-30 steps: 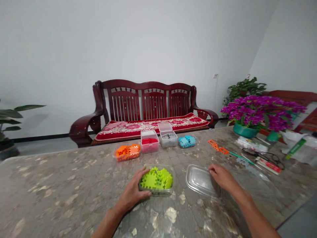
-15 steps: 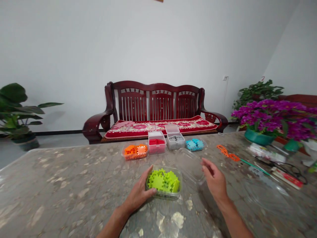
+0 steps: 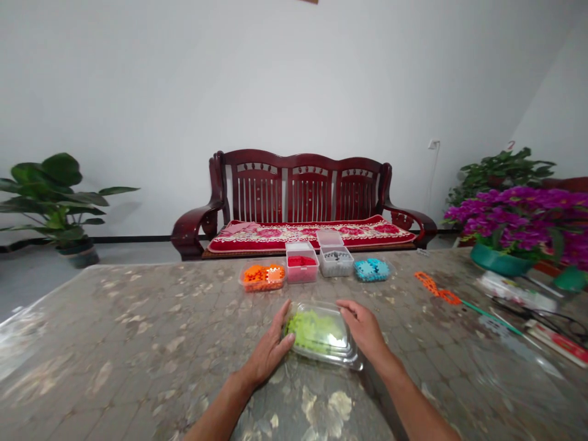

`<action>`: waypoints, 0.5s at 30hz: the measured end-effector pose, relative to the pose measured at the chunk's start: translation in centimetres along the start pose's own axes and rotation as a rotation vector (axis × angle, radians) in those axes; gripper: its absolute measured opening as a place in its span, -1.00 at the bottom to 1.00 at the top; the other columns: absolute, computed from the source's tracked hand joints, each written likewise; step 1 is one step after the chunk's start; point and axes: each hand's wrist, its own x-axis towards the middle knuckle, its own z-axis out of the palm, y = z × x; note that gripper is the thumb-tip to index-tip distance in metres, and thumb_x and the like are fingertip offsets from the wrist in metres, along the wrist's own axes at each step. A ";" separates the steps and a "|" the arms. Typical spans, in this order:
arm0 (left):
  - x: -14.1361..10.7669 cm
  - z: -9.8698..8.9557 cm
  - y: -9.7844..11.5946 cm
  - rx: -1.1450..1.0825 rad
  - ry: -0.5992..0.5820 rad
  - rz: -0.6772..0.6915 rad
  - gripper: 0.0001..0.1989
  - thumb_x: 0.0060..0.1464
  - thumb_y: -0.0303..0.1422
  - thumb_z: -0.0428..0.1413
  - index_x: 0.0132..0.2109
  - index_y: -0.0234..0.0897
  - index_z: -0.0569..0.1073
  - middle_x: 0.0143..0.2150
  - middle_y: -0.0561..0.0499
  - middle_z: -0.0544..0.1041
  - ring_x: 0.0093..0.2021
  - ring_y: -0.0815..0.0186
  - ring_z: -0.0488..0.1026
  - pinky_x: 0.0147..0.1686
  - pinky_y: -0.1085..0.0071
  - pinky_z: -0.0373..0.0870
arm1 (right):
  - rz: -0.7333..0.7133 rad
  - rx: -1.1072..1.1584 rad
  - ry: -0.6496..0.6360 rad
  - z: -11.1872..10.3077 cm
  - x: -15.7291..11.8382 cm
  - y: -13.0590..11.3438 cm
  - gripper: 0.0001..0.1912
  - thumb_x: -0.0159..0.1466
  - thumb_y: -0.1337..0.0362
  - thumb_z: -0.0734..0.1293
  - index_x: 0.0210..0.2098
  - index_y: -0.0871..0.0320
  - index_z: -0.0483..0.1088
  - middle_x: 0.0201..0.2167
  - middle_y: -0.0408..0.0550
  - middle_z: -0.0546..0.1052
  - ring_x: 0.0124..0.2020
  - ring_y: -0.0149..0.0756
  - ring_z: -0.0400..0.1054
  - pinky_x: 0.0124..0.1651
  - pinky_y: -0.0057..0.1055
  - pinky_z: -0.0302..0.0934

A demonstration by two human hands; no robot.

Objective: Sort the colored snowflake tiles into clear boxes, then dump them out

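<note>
A clear plastic container [image 3: 301,351] stands in front of me on the table, filled with lime-green interlocking plastic pieces [image 3: 312,329]. Over it lies a clear lid [image 3: 345,352], slightly askew, its right front corner jutting past the container. My left hand [image 3: 269,354] grips the container's left side, thumb at the front and fingers along the back. At the lid's right edge, my right hand [image 3: 368,331] holds it with fingers at the far corner. Whether the rims fit together cannot be made out.
Behind stand boxes of orange pieces [image 3: 263,277], red pieces [image 3: 301,261], grey pieces [image 3: 336,255] and blue pieces [image 3: 371,269]. To the right lie joined orange pieces [image 3: 436,288], a green stick [image 3: 489,316], glasses [image 3: 558,321] and a clear lid [image 3: 509,367]. Purple flowers [image 3: 519,211] stand beyond.
My right hand has brought the clear lid from the table at the right onto the container of green pieces. My left hand stays at the container's left side. The view has shifted slightly left.
</note>
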 end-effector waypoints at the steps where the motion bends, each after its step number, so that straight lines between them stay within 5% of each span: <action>1: 0.0 0.0 0.1 -0.001 0.000 -0.001 -0.22 0.31 -0.02 -0.10 0.47 -0.34 -0.17 0.51 -0.21 -0.11 0.49 0.06 -0.12 0.43 0.01 -0.13 | -0.003 -0.019 -0.025 0.3 0.2 -0.1 -0.58 0.22 0.13 0.18 -0.10 0.14 0.56 -0.08 0.05 0.63 -0.02 -0.12 0.49 0.11 -0.17 0.30; 15: 2.0 0.0 -0.4 0.203 0.076 -0.033 -0.46 0.29 -0.34 -0.13 0.39 -0.23 0.15 0.44 -0.10 0.15 0.44 0.18 0.05 0.42 0.07 -0.04 | 0.028 -0.108 -0.090 2.4 1.4 0.2 -0.62 0.24 0.25 0.15 -0.12 0.12 0.56 -0.13 -0.02 0.65 -0.07 -0.21 0.50 0.04 -0.28 0.31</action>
